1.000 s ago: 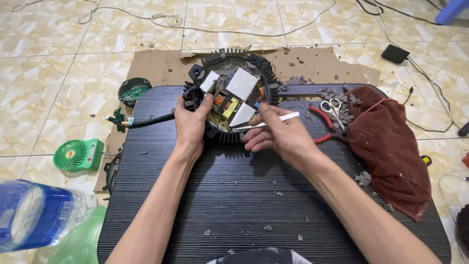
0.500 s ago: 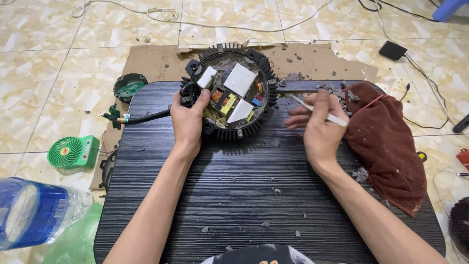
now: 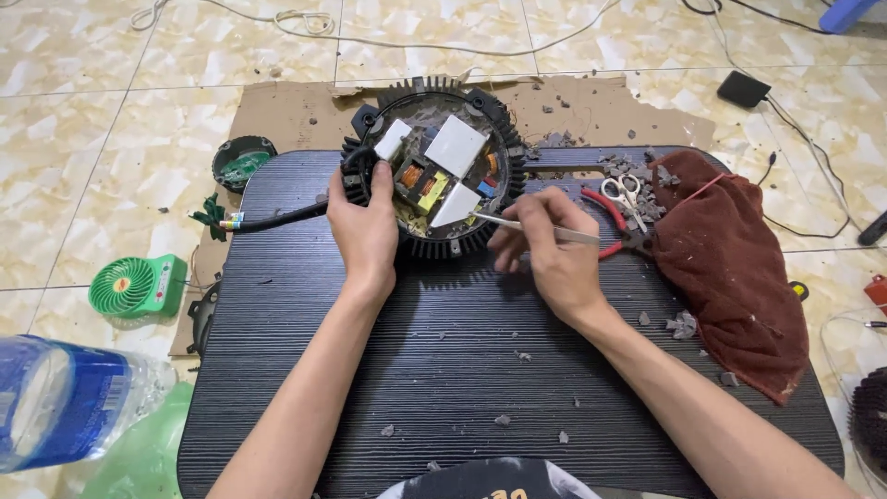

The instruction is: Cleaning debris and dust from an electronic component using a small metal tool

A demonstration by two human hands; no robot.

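A round black finned housing (image 3: pixel 434 166) with an exposed circuit board and white blocks lies at the far end of a black ribbed panel (image 3: pixel 416 370). My left hand (image 3: pixel 368 226) grips the housing's left rim, where a black cable (image 3: pixel 273 220) leaves it. My right hand (image 3: pixel 545 245) holds a thin pale stick-like tool (image 3: pixel 527 225) whose tip points at the board's lower right edge.
Red-handled pliers (image 3: pixel 605 217) and small scissors (image 3: pixel 624 192) lie by a dark red cloth (image 3: pixel 730 249) at right. A small green fan (image 3: pixel 139 285), a plastic water bottle (image 3: pixel 65 402) and a round green-black part (image 3: pixel 242 164) sit left. Cardboard (image 3: pixel 296 115), grey debris and cables lie on the tiled floor.
My right hand swung out to the right with the tool, then came back toward the housing; its tip is at the board again. The left hand has stayed on the rim.
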